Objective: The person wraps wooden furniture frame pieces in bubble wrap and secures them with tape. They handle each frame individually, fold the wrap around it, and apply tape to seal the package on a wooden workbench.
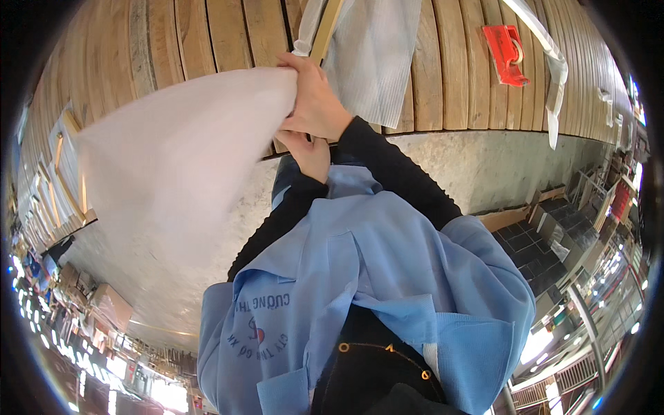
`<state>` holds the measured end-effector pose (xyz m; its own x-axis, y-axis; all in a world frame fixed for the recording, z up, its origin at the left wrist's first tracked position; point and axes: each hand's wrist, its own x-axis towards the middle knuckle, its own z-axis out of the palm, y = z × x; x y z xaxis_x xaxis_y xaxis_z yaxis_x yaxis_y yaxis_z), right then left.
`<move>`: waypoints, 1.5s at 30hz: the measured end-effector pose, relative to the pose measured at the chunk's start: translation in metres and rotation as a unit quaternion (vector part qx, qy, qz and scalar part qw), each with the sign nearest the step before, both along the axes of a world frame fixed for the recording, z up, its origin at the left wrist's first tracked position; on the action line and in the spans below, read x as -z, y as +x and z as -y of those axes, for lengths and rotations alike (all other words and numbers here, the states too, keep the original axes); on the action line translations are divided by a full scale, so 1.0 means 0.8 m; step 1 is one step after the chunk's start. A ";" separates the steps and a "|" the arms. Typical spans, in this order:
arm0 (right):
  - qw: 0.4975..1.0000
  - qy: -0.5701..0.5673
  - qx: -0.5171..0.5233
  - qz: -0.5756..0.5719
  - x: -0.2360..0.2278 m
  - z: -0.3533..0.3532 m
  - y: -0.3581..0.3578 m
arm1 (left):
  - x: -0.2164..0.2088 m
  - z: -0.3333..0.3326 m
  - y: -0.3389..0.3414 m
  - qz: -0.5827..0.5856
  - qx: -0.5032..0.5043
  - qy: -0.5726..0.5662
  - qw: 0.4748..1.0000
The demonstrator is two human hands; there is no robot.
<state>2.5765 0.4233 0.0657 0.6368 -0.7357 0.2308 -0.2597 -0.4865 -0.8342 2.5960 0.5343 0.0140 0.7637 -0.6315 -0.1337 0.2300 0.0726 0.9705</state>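
Note:
A large sheet of thin white foam wrap point(187, 145) spreads out to the left of my hands, its outer part blurred by motion. My right hand point(317, 100) is closed on the sheet's right edge, with the fingers curled over it. Just below, my left hand point(309, 153) is closed at the same edge; its fingertips are partly hidden by the right hand and the sheet. Past my right hand, a narrow wooden strip point(326, 29) lies on the slatted table with white wrap beside it. To its right is a translucent ribbed sheet point(373, 59).
A red tape dispenser point(507, 55) sits on the slatted wooden table point(443, 69), right of the wrap. A white strip point(552, 83) hangs over the table's near edge. Several wooden frame pieces point(59, 169) lie at the far left. Concrete floor point(512, 169) runs below the table edge.

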 end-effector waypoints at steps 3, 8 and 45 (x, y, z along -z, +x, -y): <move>1.000 -0.012 0.010 -0.014 0.018 0.014 0.008 | 0.013 -0.028 0.014 0.147 0.213 0.051 0.964; 1.000 -0.005 0.000 -0.016 0.031 0.015 0.003 | 0.008 -0.037 0.037 0.293 0.371 0.110 0.874; 0.695 0.048 0.613 -0.372 0.150 0.251 -0.521 | -0.132 0.311 0.064 -0.462 0.392 0.258 0.752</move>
<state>2.1597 0.2221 -0.0546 -0.5659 -0.8201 0.0847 -0.8072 0.5301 -0.2598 2.6473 0.2858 0.1198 -0.3867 -0.5209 -0.7610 0.5990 -0.7693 0.2222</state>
